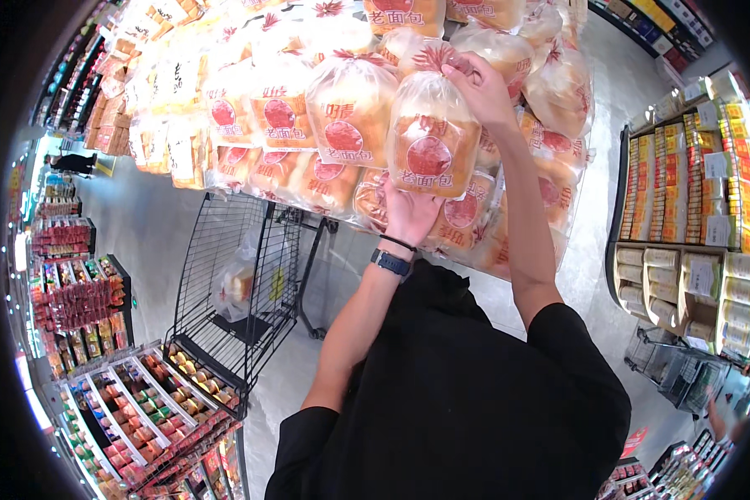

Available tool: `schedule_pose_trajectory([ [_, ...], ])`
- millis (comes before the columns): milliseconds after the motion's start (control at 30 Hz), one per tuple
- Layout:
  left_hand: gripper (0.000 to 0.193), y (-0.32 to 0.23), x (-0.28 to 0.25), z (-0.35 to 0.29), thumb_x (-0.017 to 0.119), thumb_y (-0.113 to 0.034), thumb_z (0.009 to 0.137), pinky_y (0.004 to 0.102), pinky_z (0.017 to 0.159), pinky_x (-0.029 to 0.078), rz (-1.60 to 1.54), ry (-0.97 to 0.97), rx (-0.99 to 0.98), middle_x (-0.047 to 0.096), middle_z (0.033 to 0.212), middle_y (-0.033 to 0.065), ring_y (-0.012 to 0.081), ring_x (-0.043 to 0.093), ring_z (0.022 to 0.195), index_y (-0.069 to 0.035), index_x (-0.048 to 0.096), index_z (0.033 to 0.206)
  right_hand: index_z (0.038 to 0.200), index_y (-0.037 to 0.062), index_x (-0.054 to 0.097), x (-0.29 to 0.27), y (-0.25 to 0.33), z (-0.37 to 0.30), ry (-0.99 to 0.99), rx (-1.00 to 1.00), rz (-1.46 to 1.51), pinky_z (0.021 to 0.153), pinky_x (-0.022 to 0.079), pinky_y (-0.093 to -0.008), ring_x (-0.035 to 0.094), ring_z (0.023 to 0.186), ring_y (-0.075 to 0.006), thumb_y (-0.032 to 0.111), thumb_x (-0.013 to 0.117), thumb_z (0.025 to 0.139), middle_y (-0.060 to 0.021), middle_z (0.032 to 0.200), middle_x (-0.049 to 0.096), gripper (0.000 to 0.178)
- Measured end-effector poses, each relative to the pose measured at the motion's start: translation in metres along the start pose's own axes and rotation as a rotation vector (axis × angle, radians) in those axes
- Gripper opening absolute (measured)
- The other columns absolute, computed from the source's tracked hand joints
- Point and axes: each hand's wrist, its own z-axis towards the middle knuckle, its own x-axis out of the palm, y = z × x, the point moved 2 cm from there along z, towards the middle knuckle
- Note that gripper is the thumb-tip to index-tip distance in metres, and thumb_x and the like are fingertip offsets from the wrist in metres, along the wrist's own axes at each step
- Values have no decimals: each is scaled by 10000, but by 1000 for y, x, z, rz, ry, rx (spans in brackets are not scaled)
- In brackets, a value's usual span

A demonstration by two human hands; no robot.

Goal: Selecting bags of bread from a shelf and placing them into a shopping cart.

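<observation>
Between both my hands is a clear bag of bread (432, 137) with a red round print. My right hand (477, 87) pinches the gathered neck of the bag at its top. Underneath, my left hand (412, 212) supports the bag's base on its palm, the fingers partly hidden behind it. A similar bread bag (346, 117) stands just left of the held one. More such bags lie behind and below it, piled on the display, and another bread bag (558, 90) leans at the right of the pile.
A black wire shopping cart (225, 292) with a plastic bag (243, 279) inside stands left of me, close to the display. Shelves of boxed goods (683, 175) line the right side. A rack of small packages (133, 408) is at lower left. Another cart (679, 367) stands at far right.
</observation>
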Motion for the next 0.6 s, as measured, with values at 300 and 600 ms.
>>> schedule_pose_trajectory([
  [300,566,-17,-4,-24,408,-475,1054,501,1198,343,137,-123,-70,510,1432,165,335,462,1375,-60,431,1438,1322,21,608,-7,-4,-9,-13,-57,-135,739,513,-269,576,794,-128,261,771,907,-111,1187,569,506],
  [600,537,-19,-7,-50,446,-439,1044,473,1177,358,144,-139,22,482,1417,127,286,459,1337,-76,409,1437,1392,17,522,-20,-24,-102,-345,-173,-288,842,555,-335,661,963,-186,157,707,936,-145,1248,551,511],
])
